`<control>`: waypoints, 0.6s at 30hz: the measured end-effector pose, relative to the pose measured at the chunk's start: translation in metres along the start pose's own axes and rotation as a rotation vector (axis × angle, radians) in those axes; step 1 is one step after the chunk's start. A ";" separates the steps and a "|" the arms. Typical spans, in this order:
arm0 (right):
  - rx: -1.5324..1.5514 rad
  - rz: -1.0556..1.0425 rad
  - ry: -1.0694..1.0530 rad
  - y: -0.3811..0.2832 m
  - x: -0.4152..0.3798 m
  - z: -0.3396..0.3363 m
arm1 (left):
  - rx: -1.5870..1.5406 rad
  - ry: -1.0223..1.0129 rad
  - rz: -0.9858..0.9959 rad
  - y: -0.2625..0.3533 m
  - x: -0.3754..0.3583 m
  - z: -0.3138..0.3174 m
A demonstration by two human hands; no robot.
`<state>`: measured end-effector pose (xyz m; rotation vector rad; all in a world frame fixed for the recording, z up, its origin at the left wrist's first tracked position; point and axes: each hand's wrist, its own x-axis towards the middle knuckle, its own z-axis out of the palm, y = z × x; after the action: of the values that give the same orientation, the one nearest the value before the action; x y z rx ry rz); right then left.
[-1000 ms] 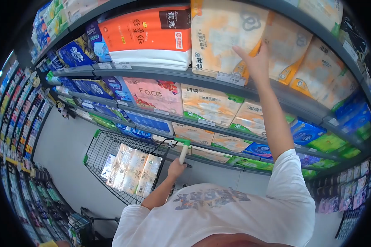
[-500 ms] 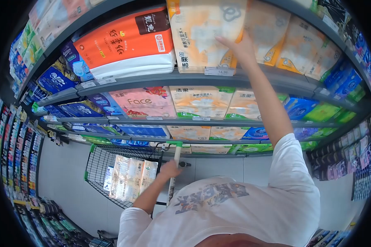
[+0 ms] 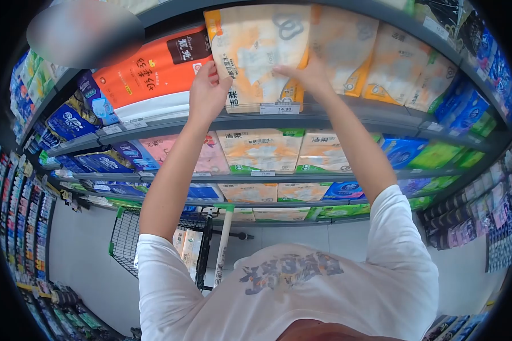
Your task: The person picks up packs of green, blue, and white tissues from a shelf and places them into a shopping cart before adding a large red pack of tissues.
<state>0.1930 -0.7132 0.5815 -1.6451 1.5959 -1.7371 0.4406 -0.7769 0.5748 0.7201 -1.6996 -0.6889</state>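
A large cream and orange tissue pack (image 3: pixel 256 51) stands on the upper shelf (image 3: pixel 244 121), above a 14.90 price label (image 3: pixel 279 108). My right hand (image 3: pixel 308 74) grips its right side, the thumb across the front and the other fingers hidden behind the edge. At its lower left edge is my left hand (image 3: pixel 209 94), fingers curled and partly apart, beside an orange and white pack (image 3: pixel 148 74). Nothing shows in the left hand.
A shopping cart (image 3: pixel 125 238) holding tissue packs (image 3: pixel 189 249) stands below left, its handle (image 3: pixel 224 244) near my body. More tissue packs (image 3: pixel 261 149) fill the lower shelves. Other stocked racks (image 3: pixel 25 210) line the left side.
My left hand has let go of the cart handle and risen to the left edge of the large pack. My right hand stays on the pack's right side. The view has shifted slightly.
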 end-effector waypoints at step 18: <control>-0.088 -0.073 0.023 -0.018 -0.022 -0.016 | -0.123 -0.062 -0.086 0.031 -0.007 0.012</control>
<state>0.1948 -0.6816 0.5886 -1.7509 1.6643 -1.7502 0.4270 -0.7507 0.5919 0.6948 -1.6734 -0.8761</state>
